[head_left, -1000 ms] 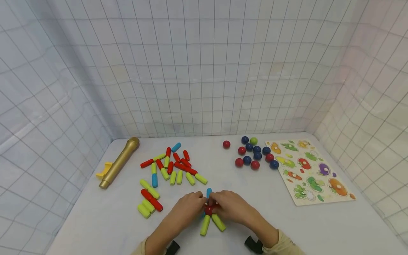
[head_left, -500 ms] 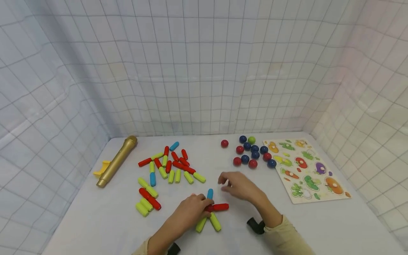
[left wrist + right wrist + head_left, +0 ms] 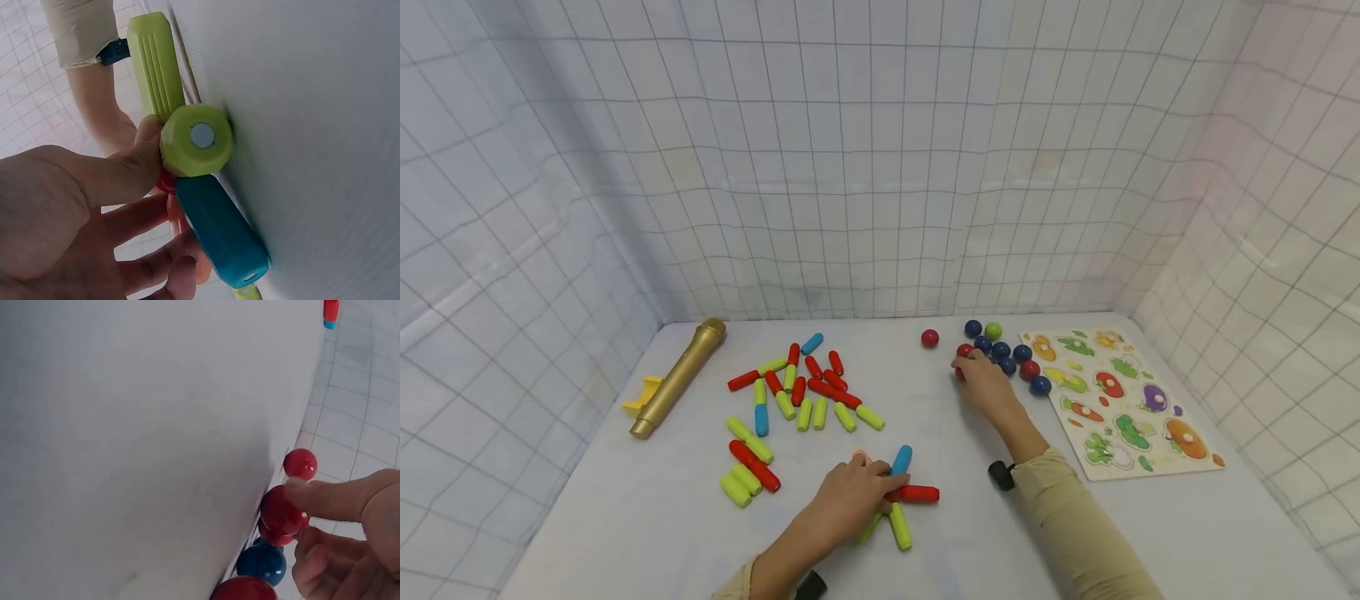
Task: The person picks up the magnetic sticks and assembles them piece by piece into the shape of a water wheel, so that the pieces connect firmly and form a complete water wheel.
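Note:
My left hand (image 3: 850, 496) holds a star-shaped figure of magnetic sticks joined round a red ball (image 3: 165, 182). Its arms include a red stick (image 3: 919, 494), a blue stick (image 3: 902, 460) and a lime-green stick (image 3: 900, 527); the hand hides part of the centre. In the left wrist view the thumb presses at the hub, and an orange-pink stick (image 3: 204, 269) shows behind the fingers. Over at the ball cluster, my right hand (image 3: 988, 387) pinches a red ball (image 3: 282, 509) between thumb and curled fingers. Other red balls and a dark blue ball (image 3: 261, 563) lie close around it.
Several red, lime-green and blue sticks (image 3: 835, 392) are spread left of centre. A gold microphone-shaped toy (image 3: 679, 379) lies at the far left beside a yellow piece (image 3: 643, 396). A vegetable puzzle board (image 3: 1120, 433) lies at the right. Gridded white sheets (image 3: 917, 192) wall the table.
My right hand has left the stick figure and travelled back and right to the balls, where it now grips a red one. The left hand stays on the figure, which has turned slightly.

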Tool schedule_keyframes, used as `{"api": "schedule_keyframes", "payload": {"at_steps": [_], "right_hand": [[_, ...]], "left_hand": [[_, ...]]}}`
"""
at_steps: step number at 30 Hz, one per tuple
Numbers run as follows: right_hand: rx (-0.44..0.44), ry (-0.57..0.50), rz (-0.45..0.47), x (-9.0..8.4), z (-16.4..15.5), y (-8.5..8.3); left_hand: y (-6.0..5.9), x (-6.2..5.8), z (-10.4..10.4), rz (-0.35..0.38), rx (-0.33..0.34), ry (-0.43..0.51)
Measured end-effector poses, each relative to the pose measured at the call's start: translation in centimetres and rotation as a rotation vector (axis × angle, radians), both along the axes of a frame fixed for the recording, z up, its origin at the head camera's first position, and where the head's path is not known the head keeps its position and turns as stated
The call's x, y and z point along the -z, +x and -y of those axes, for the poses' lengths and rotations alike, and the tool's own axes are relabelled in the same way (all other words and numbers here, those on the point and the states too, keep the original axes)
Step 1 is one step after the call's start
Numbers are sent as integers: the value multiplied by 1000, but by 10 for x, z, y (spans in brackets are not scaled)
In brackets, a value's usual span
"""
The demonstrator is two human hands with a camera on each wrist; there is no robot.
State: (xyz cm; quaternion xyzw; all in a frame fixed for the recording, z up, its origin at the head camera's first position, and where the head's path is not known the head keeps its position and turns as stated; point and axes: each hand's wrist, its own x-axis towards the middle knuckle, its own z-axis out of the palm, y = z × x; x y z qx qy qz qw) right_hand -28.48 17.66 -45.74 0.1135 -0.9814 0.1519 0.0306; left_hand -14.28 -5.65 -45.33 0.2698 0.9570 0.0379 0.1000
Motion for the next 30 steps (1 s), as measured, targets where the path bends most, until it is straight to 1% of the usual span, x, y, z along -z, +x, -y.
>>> {"api": "schedule_keyframes", "payload": {"at_steps": [3,5,7,11,14,16,21,24,27,30], "right_hand": [[3,26,13,1,-1,1],[-19,18,46,0,1,7],[-56,-7,79,0,4,15],[-141,-96,161,-2,15,38],[-174,-143,211,-4,23,52],[-203,-153,224,-6,26,58],[-288,-165,236,-8,29,64],[-319,-177,256,-7,29,66],[-338,-184,265,-6,29,66],[-339,-200,272,-8,27,65]], "left_hand": [[0,0,-2,3,-4,6],[1,-1,-3,4,-7,4],[1,-1,-3,-2,-8,0],[1,-2,-3,-21,-8,-1],[1,-2,-2,-37,-2,6],[0,-1,-1,-47,4,6],[-1,1,0,-44,12,2],[0,2,0,-39,15,-6],[0,2,-1,-45,17,-15],[-1,1,-1,-44,14,-18]]}}
